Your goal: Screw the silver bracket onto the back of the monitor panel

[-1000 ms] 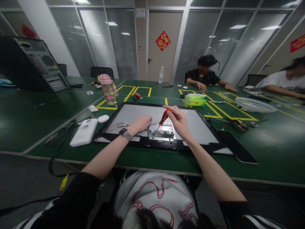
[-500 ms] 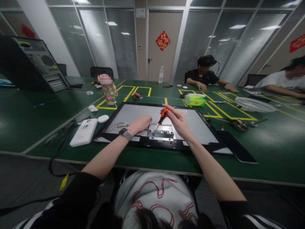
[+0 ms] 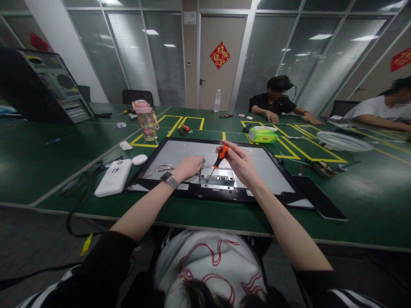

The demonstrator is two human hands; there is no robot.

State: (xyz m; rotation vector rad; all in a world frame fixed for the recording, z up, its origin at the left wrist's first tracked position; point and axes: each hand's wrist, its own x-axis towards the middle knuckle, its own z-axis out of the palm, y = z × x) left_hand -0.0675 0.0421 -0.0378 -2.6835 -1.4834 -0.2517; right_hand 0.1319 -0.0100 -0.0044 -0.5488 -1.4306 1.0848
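A flat monitor panel [image 3: 263, 169] with a black frame lies face down on the green table in front of me. A small metal bracket [image 3: 221, 177] sits on its near middle. My right hand [image 3: 240, 164] is closed round an orange-handled screwdriver [image 3: 220, 157], whose tip rests on the bracket's left part. My left hand [image 3: 189, 166], with a watch on the wrist, has its fingers curled and presses on the panel just left of the bracket. What its fingertips hold, if anything, is hidden.
A white box [image 3: 114, 177] and a white mouse [image 3: 139, 159] lie left of the panel, a pink-lidded bottle [image 3: 146, 120] behind them. A green tissue box [image 3: 262, 134], a fan grille [image 3: 344, 141] and a dark phone [image 3: 319, 203] are to the right. Two other people sit across the table. A computer case [image 3: 48, 87] stands far left.
The screwdriver handle shifted slightly left and upward in my right hand as the fingers turned it. My left hand stayed put.
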